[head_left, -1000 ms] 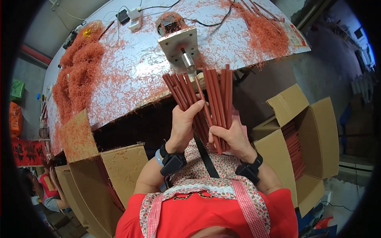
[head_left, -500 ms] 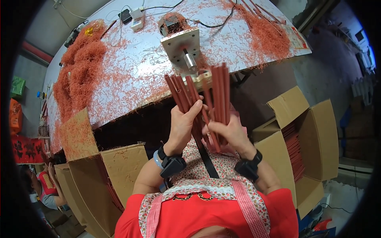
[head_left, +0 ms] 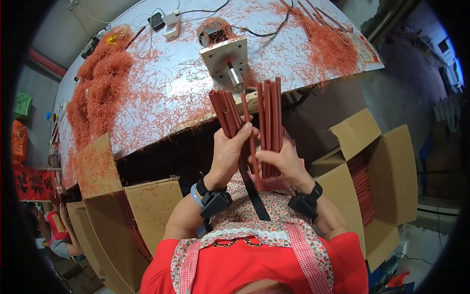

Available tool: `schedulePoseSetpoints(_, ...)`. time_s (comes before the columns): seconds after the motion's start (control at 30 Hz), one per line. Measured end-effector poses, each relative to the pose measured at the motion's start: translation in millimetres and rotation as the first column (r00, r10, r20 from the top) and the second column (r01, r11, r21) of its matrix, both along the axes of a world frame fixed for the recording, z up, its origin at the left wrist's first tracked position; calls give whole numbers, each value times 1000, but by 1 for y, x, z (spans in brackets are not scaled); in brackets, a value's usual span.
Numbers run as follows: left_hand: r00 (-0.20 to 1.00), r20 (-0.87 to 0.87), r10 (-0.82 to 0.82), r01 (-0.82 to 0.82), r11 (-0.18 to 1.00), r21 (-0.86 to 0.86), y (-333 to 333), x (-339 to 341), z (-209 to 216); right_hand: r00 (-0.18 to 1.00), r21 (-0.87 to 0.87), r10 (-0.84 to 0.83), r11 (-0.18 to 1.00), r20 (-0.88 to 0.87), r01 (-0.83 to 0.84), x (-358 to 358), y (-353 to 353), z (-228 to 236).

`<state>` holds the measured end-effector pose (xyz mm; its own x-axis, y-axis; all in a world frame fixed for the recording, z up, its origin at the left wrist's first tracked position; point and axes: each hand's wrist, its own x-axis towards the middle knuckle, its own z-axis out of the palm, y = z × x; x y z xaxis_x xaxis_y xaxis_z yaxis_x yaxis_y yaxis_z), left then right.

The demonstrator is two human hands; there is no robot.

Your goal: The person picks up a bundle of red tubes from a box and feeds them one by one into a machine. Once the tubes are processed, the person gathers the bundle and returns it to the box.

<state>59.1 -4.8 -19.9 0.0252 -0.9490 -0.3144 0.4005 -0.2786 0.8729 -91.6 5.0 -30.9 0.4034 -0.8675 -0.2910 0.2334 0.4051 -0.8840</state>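
Note:
Two bundles of thin reddish-brown sticks are held upright in front of my apron, just short of the table's near edge. My left hand [head_left: 229, 150] is closed round the left bundle [head_left: 226, 110], its thumb lying across the sticks. Round the right bundle [head_left: 270, 110] wraps my right hand [head_left: 280, 159]. A single stick [head_left: 247, 115] stands between the bundles, by my left fingertips. Beyond my hands a motor [head_left: 214, 32] with a square metal plate [head_left: 225, 56] points its bright metal shaft [head_left: 235, 77] toward me.
Orange-red shavings [head_left: 100, 73] are heaped over the white table [head_left: 171, 90], with another pile [head_left: 333, 51] at right. An open carton [head_left: 391, 169] of sticks stands right; another carton [head_left: 105, 220] stands left. Adapters [head_left: 170, 24] and cables lie behind. A person [head_left: 58, 228] is at far left.
The left bundle's tops have drawn closer together and shifted slightly right. Sticks that were blurred between the two bundles now show as one separate stick. Both hands keep their grip.

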Motion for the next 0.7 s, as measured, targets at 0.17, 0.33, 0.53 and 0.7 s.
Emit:
schedulePoseSetpoints(0.17, 999, -44, 22, -20, 999, 42, 9, -5, -2, 996, 74, -92, 993, -6, 93, -4, 12, 8)
schedulePoseSetpoints(0.33, 996, -21, -86, 87, 996, 36, 17, 10, -17, 998, -11, -11, 1000, -61, 11, -4, -21, 0)
schedulePoseSetpoints(0.53, 1000, 6, 29, -29, 1000, -9, -6, -3, -11, 1000, -20, 21, 1000, -17, -21, -2, 4, 1)
schedulePoseSetpoints(0.7, 994, -19, -104, 105, 991, 88, 5, -9, -9, 996, 101, -81, 992, 23, 79, -10, 18, 16)
